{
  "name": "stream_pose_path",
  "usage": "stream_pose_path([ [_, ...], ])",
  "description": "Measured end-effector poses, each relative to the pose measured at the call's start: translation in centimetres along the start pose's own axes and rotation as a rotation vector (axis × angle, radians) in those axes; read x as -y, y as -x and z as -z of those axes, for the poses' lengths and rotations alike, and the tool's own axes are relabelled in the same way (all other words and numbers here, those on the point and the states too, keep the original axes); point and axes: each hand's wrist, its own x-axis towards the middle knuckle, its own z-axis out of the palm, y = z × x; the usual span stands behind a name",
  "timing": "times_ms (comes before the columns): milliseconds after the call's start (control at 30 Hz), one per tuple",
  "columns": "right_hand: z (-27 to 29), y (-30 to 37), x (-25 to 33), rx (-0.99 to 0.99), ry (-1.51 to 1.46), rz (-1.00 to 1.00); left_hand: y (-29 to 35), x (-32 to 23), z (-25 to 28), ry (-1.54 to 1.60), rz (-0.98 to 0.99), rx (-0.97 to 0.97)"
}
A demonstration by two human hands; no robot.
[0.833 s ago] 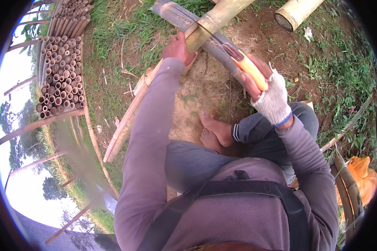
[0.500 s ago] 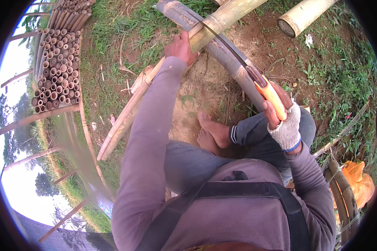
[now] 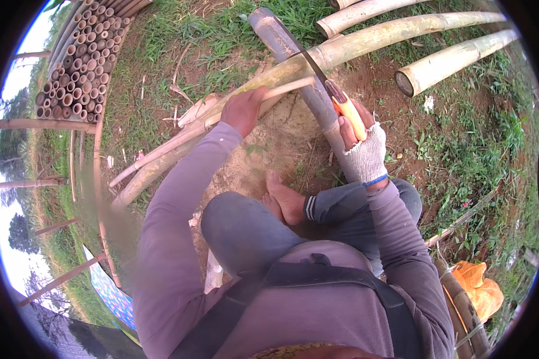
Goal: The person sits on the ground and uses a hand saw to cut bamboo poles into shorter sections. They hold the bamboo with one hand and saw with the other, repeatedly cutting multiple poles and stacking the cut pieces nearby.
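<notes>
My left hand (image 3: 244,112), bare, is closed over a thin pale bamboo stick (image 3: 288,88). The stick lies along the near side of a long green-yellow bamboo pole (image 3: 395,33). In my right hand (image 3: 363,140), which wears a white knit glove with fingertips showing, is the orange handle of a saw (image 3: 349,110). The saw's dark narrow blade points away from me and passes across the long pole. Beneath the crossing, a thick grey bamboo pole (image 3: 320,105) lies on the ground as a support. My left palm and thumb are hidden.
Cut bamboo lengths (image 3: 449,63) lie at the far right. Short bamboo tubes (image 3: 81,72) are stacked in a rack at the far left. My bare feet (image 3: 284,197) rest near the support pole. An orange bag (image 3: 478,288) sits at the lower right.
My left hand has moved down and left along the bamboo. The thin stick's end now sticks out on the near side of the long pole. The whole view has shifted.
</notes>
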Motion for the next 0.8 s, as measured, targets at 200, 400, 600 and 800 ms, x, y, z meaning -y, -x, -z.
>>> stream_pose_path([
  [200, -0.2, 0.0, -0.1, 0.025, 0.067, 0.015, 7.1, -3.4, 1.1, 0.049, -0.190, 0.148],
  [400, -1.6, -0.1, -2.1, 0.035, -0.025, -0.091, 10.9, -2.6, -0.4, -0.057, -0.069, 0.402],
  [600, -2.1, -0.3, -3.8, 0.052, -0.034, -0.097, 16.3, -0.8, 1.6, -0.023, 0.218, 0.559],
  [800, -2.6, -0.4, -2.9, 0.052, -0.098, -0.197, 23.8, 2.9, -2.3, 0.041, 0.552, 0.667],
])
